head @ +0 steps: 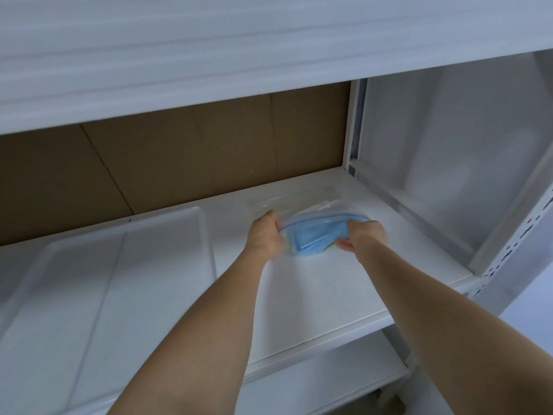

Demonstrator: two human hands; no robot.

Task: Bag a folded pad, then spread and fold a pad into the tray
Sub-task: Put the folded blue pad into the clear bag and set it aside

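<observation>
The shelf (314, 295) lies bare between the white tray (119, 265) on the left and the side panel (449, 160) on the right. Brown cardboard (194, 151) closes off the far side, and the upper shelf (239, 70) caps the room above. The clear zip bag (323, 211) and both forearms fill the far right part.

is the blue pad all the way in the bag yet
No: the folded blue pad sticks out of the clear zip bag mouth.

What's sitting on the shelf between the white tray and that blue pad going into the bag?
Only the left hand, gripping the bag mouth. Otherwise bare white shelf separates tray from blue pad, seen in the head view.
</observation>
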